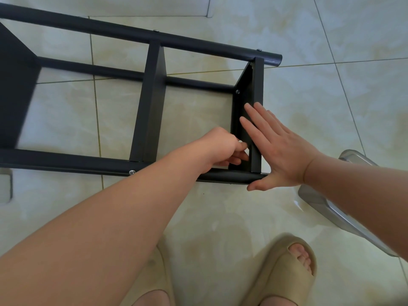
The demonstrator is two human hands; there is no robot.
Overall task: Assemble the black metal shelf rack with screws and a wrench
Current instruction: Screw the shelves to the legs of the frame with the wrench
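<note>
The rack (152,102) is matt black metal with shiny silver screws (132,172). The floor (309,29) is glossy, smooth marbled tile. The slippers (276,259) look matt, soft rubber.

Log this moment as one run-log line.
left hand: pinches screw at end shelf panel | right hand: flat on that panel | black rack: lying on tile floor

Bright, even light puts soft glare on the glossy floor tiles (209,217), shadows stay faint, the wide lens bows the black rack (152,102), and its left end is blurred.
</note>
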